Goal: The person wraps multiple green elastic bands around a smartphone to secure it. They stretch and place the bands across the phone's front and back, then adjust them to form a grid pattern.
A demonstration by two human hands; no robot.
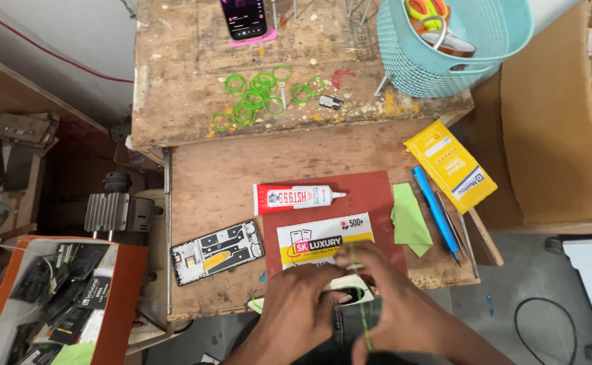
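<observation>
Both hands meet at the near edge of the wooden tabletop point(208, 182). The left hand point(296, 297) has its grip pinched together on a white phone-shaped part point(353, 289), while the right hand point(390, 297) has its grip closed on a green rubber band point(367, 318) stretched across that part. Just beyond the grip lies a white-and-yellow packet point(323, 238) on a red mat point(370, 196), with a glue tube point(296, 198) farther out. Left of the grip lies a phone frame point(217, 251); to the right, green paper point(409, 217) and a blue pen point(434, 209).
</observation>
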